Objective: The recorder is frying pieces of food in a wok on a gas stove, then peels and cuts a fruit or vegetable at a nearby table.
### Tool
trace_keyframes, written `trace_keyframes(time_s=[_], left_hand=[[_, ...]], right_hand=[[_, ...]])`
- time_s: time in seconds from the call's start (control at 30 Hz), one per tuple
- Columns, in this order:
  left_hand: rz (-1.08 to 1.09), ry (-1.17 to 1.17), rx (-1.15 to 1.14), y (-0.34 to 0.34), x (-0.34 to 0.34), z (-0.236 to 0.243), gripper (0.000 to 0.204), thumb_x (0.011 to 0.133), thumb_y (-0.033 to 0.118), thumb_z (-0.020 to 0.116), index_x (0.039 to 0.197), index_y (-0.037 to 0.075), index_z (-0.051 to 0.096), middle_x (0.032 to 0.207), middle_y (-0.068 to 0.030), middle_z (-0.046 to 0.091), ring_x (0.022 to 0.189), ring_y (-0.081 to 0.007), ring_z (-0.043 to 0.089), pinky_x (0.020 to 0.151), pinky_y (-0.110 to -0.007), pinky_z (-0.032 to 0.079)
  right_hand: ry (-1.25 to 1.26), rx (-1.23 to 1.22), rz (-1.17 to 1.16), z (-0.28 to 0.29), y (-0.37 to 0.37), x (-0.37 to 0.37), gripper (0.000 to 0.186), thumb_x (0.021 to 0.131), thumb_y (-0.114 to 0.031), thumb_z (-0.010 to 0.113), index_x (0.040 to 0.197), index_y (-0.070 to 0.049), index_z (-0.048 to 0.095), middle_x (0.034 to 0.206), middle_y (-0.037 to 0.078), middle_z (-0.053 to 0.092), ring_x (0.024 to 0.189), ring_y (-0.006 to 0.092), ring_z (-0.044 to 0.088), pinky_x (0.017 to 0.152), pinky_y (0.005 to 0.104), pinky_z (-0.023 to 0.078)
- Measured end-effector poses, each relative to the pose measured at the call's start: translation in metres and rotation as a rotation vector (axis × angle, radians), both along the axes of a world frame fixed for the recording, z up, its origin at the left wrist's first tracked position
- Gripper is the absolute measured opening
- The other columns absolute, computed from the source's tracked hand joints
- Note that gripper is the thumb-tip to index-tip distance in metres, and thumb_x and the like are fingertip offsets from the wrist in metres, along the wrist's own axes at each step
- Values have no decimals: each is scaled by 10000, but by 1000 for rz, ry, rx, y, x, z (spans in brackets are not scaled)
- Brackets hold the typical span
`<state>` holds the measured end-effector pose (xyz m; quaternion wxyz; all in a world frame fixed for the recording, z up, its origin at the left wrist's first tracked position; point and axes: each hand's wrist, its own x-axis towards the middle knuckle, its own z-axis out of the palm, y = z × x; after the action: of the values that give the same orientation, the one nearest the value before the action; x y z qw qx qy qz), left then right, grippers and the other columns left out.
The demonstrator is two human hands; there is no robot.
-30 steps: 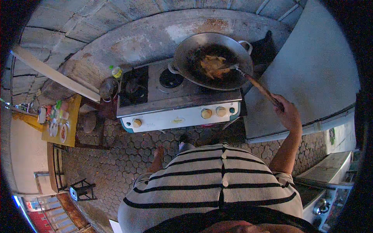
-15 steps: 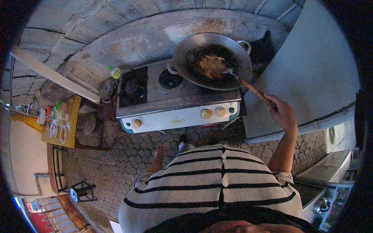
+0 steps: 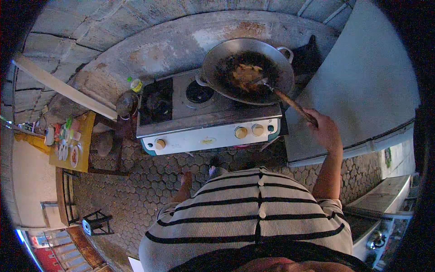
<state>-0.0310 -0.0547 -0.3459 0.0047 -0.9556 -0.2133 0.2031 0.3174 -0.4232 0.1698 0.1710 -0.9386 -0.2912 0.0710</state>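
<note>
My right hand (image 3: 322, 127) is closed round the wooden handle of a spatula (image 3: 290, 101). The spatula's metal head dips into a large metal wok (image 3: 217, 59), touching browned pieces of food (image 3: 247, 75) in dark oil. I cannot make out the kind of food. The wok tilts on the right burner of a gas stove (image 3: 181, 141), its two loop handles showing. Low beside my body, left of the striped shirt, hangs my left hand (image 3: 186, 177); it is small and dim, and its fingers cannot be made out. It is apart from the stove.
Left of the wok are two more burners (image 3: 199, 92). A lidded pot (image 3: 127, 104) and a yellow-labelled container (image 3: 136, 85) stand beside the stove. A yellow-covered table (image 3: 86, 136) holds plates and packages. A pale panel (image 3: 362, 99) borders the right; a small stool (image 3: 97, 224) stands behind.
My right hand has moved slightly left and forward with the spatula, and its head has slid a little left in the wok, against the food.
</note>
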Motion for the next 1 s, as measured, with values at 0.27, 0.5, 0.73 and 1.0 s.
trace_keyframes(time_s=[0.27, 0.5, 0.73, 1.0], left_hand=[[-24, 6, -28, -6, -7, 6, 387, 878, 247, 409, 1217, 66, 453, 1225, -125, 494, 1139, -293, 464, 925, -415, 413], [-13, 14, -47, -10, -18, 0, 381, 876, 244, 417, 1209, 65, 460, 1225, -124, 495, 1138, -289, 465, 923, -413, 415], [-2, 17, -67, -8, -34, -3, 375, 873, 241, 426, 1201, 63, 467, 1224, -123, 496, 1138, -285, 467, 921, -412, 418], [0, 30, -69, -1, -31, -19, 368, 870, 238, 436, 1192, 62, 474, 1224, -122, 498, 1137, -281, 468, 918, -410, 421]], right_hand=[[-128, 115, 84, -35, -5, 14, 417, 814, -94, 588, 1219, -134, 501, 1070, 148, 612, 975, 295, 601, 819, 371, 456], [-44, 208, 4, -24, -9, 14, 418, 816, -84, 582, 1223, -133, 498, 1093, 148, 603, 1013, 291, 588, 835, 353, 445], [-27, 94, 2, -22, -13, 13, 428, 807, -71, 584, 1220, -154, 508, 1075, 147, 610, 972, 297, 604, 827, 353, 447], [-84, 54, -79, 1, -21, 7, 427, 776, -56, 590, 1184, -174, 547, 955, 131, 633, 850, 311, 625, 738, 371, 472]])
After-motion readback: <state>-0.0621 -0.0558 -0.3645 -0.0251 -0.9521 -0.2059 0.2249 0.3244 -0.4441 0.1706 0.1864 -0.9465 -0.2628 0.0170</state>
